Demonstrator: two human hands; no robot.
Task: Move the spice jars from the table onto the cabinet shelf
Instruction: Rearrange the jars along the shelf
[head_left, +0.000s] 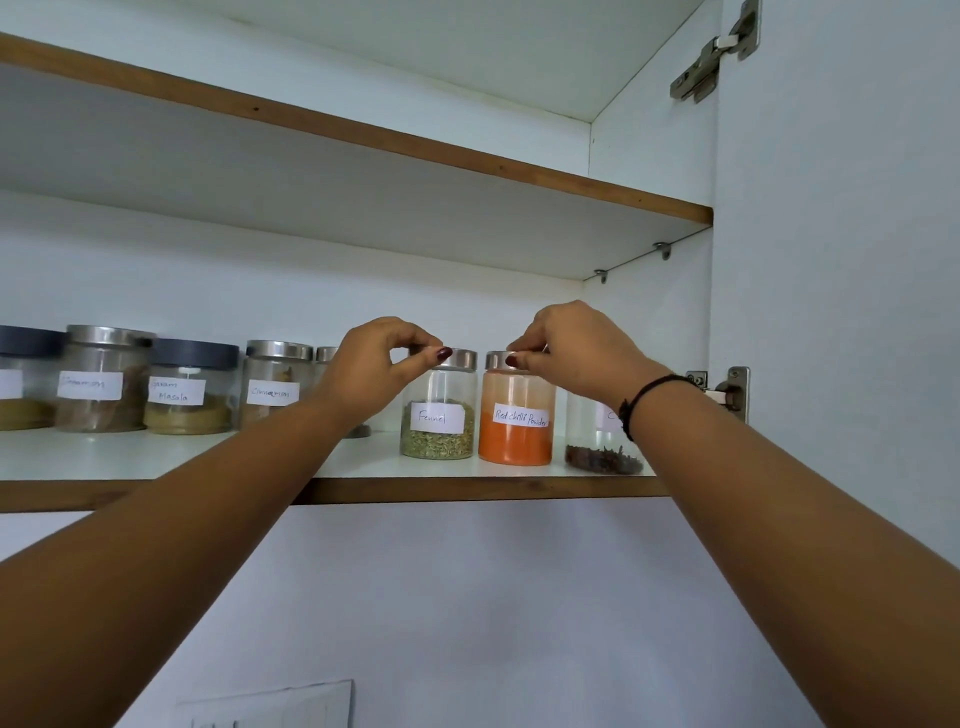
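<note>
Spice jars (101, 384): 8 in view, all upright in a row on the cabinet shelf (156, 457); 1 is mostly hidden behind the left wrist.
Upper shelf (363, 208): white with a wood front edge, seen from below.
Left grip (374, 369): thumb and curled fingers pinch the steel lid of the Fennel jar (439, 441) at its left edge.
Right grip (566, 348): fingers over the lid and thumb on its front, gripping the Red chilli Powder jar (517, 441).
Fennel and Red chilli Powder jars: just beside each other near the shelf's front edge.
Garam Masala jar (187, 410), Cinnamon jar (272, 389): further left.
Rightmost jar (602, 457): dark contents, label hidden by the right wrist.
Bracelet (639, 395): dark, on the right wrist.
</note>
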